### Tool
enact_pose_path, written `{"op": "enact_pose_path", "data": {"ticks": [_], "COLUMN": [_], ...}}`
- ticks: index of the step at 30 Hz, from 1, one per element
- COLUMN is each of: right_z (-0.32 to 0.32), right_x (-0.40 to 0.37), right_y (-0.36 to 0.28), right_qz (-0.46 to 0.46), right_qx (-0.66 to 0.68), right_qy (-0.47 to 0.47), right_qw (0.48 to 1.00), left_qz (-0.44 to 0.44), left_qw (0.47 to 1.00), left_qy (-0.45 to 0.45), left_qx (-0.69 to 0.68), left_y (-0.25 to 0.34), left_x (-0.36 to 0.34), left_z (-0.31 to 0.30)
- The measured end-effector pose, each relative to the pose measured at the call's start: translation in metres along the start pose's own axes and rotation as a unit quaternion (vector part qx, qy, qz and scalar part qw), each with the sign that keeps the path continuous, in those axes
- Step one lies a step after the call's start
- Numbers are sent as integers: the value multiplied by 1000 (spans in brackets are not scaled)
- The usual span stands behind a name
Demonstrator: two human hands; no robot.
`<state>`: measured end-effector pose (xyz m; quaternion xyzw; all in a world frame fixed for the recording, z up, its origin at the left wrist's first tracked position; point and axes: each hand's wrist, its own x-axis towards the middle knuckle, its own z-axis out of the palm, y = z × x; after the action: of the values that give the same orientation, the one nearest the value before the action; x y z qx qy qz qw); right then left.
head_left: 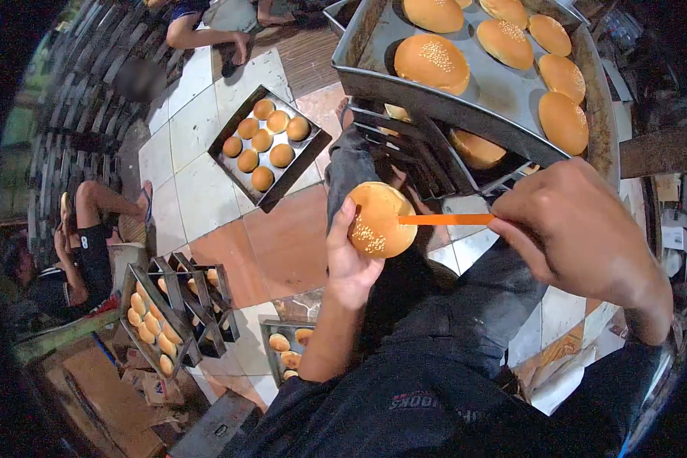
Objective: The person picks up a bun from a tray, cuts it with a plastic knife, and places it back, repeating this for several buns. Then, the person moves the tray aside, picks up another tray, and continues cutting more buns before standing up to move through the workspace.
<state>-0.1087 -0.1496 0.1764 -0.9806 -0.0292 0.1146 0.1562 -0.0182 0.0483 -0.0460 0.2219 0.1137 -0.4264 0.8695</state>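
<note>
Floor tiles (pixel 206 191) white and terracotta; wooden plank strip (pixel 305 57) beyond; dark stack (pixel 76 99) left; dim light.

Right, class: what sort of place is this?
Probably a small bakery: a rack tray of sesame buns, another tray on the tiled floor, and the left hand holding a bun against an orange tool in the right hand.

tray rack (pixel 409 134) close ahead, floor (pixel 282 237) seemingly open
</note>
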Motion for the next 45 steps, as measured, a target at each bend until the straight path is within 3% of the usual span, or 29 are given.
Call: {"op": "enact_pose_path", "data": {"ticks": [6,11,16,22,25,30,32,33,36,40,41,44,45], "right_z": [2,13,20,31,53,72,75,78,91,99,98,90,86], "right_x": [-5,-2,-7,-12,-5,-7,-8,-4,-2,-11,-15,-32,-44], "right_y": [-11,-13,-14,-13,-14,-12,-12,-13,-11,-7,-6,2,8], "right_qz": [31,21,21,20,0,-18,-19,-30,-36,-42,-42,-15,17], "right_qx": [-10,-27,21,52,39,12,4,-4,-21,20,20,63,110], "right_qy": [-14,-28,8,17,73,91,97,120,151,176,180,224,218], "right_qw": [999,999,1000,998,997,996,995,992,988,983,983,972,969], "left_qz": [142,133,206,198,225,223,228,214,187,219,216,248,241], "left_qw": [988,988,974,974,966,966,955,961,966,951,960,959,967], "left_qy": [55,71,60,33,71,84,147,105,95,186,129,103,42], "left_qx": [-18,-45,-73,-110,-104,-97,-124,-137,-152,-111,-122,-88,-75], "left_y": [2,8,12,28,24,34,37,33,28,41,45,65,77], "left_x": [0,5,10,18,21,18,15,15,13,18,20,19,18], "left_z": [15,22,24,13,22,31,37,33,43,42,31,27,32]}}
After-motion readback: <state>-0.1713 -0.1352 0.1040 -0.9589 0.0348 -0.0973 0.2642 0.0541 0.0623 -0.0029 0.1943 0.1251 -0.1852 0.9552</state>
